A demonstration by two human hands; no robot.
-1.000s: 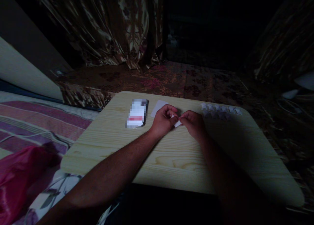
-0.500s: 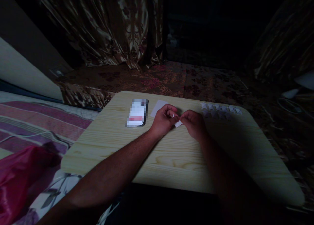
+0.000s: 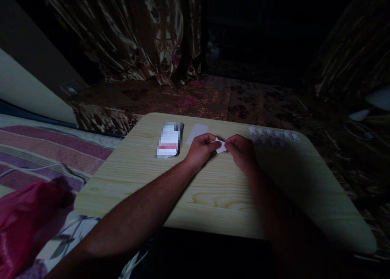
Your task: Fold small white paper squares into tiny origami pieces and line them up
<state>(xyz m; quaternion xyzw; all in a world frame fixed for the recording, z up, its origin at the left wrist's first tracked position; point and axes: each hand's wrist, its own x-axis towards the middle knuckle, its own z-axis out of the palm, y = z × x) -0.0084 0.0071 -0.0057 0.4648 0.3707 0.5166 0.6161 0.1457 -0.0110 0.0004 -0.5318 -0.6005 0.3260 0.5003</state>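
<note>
Between my two hands is a small piece of white paper [image 3: 221, 147], with an angular, folded-looking outline. My left hand [image 3: 199, 150] pinches its left side, the thumb lying on top. At its right edge the fingertips of my right hand [image 3: 241, 150] are closed on it. Just beyond my left hand lies a flat stack or sheet of white paper [image 3: 197, 133] on the wooden table. Two rows of small folded white paper pieces [image 3: 269, 133] sit past my right hand; their details are dim.
A phone [image 3: 169, 140] with a blurred-out screen lies on the table [image 3: 128, 177], left of my hands. A bed with a striped cover [image 3: 45, 149] and a pink bag [image 3: 27, 226] is at the left. Curtains [image 3: 146, 31] hang behind, and a white cable [image 3: 359, 130] is at the right.
The paper has turned in my fingers and shows a wider flat face. My left hand's fingers have closed in slightly; both hands stay at about the same spot.
</note>
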